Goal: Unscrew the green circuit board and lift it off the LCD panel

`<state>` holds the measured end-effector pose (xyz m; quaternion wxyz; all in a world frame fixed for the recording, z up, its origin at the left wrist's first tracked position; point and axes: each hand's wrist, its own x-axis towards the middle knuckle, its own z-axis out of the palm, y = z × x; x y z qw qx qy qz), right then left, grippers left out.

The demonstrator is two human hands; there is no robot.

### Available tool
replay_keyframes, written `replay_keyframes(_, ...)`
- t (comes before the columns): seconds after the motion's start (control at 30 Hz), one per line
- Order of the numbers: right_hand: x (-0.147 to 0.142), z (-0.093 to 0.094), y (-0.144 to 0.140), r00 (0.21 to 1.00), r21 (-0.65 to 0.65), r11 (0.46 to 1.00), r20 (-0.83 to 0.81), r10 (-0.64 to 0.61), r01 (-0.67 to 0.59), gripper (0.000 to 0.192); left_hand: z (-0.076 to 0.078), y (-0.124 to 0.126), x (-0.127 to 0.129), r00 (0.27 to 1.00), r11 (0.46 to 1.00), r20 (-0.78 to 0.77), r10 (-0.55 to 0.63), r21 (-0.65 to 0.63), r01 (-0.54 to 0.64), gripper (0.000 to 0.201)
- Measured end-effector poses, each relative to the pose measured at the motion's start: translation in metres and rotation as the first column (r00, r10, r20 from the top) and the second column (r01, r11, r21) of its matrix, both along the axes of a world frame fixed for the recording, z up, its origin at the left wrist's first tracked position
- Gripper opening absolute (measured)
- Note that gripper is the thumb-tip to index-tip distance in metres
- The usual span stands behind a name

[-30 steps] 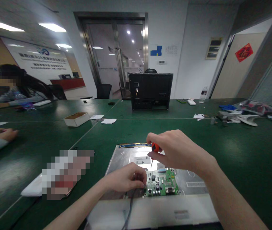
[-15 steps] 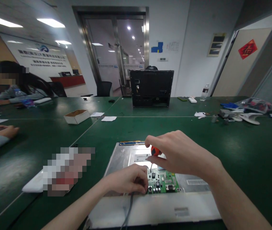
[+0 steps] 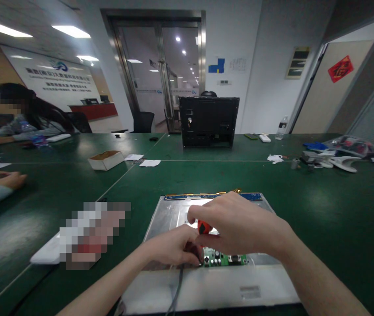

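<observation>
My right hand (image 3: 236, 226) is closed around a screwdriver (image 3: 204, 227) with an orange and black handle, held over a green circuit board (image 3: 218, 258). The screwdriver's tip is hidden behind my hands. At the board's left edge, the fingers of my left hand (image 3: 178, 245) are curled and pressed together; what they pinch, if anything, I cannot make out. The board lies on the metal back of a flat display panel (image 3: 160, 221), which has a blue strip (image 3: 255, 196) along its far edge. A grey cable (image 3: 177, 289) runs from under my left hand toward me.
A black monitor (image 3: 209, 120) stands across the green table. Left are a small open box (image 3: 106, 160), papers (image 3: 150, 163) and a partly blurred packet (image 3: 47, 251). A co-worker's hand (image 3: 11, 180) rests at the left. A bottle (image 3: 282, 127) and loose parts (image 3: 318, 158) lie right.
My right hand and the screwdriver have moved down and to the left, closer to my left hand, covering more of the circuit board. My left hand has barely moved.
</observation>
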<state>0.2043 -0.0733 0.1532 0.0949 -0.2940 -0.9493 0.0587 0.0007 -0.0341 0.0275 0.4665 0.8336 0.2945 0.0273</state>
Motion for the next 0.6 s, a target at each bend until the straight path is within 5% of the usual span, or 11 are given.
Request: replay_keyframes(0.6, -0.009, -0.013, 0.001, 0.998, 0.06, 0.998, 0.052, 0.024, -0.028, 0.009, -0.012, 0.004, -0.005, 0.988, 0.994, -0.138, 0.064, 0.098, -0.05, 0.019)
